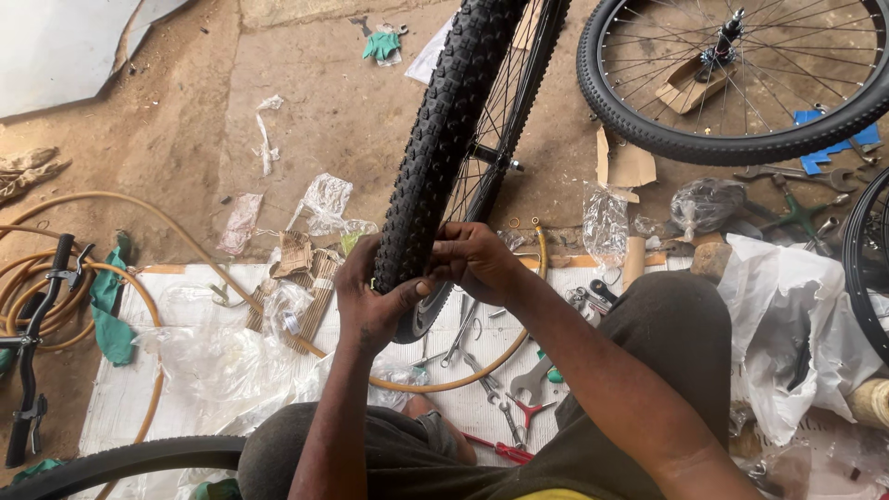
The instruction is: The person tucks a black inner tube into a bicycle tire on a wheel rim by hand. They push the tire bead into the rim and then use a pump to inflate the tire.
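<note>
An upright bicycle wheel with a knobby black tyre [443, 130] stands in front of me, its near end between my hands. My left hand [370, 301] grips the tyre's left side near the bottom, thumb pressed on the tread. My right hand [474, 259] closes on the tyre's right edge by the rim, fingers curled over it. Thin spokes and the hub axle [495, 159] show to the right of the tread. My knees, in dark trousers, frame the lower part of the view.
A second wheel [732, 74] lies flat at top right. Wrenches and pliers [500, 389] lie on a white mat under the wheel. A yellow hose [102, 268] coils at left beside a handlebar [32, 343]. Plastic bags [787, 324], cardboard scraps and another tyre [120, 463] lie around.
</note>
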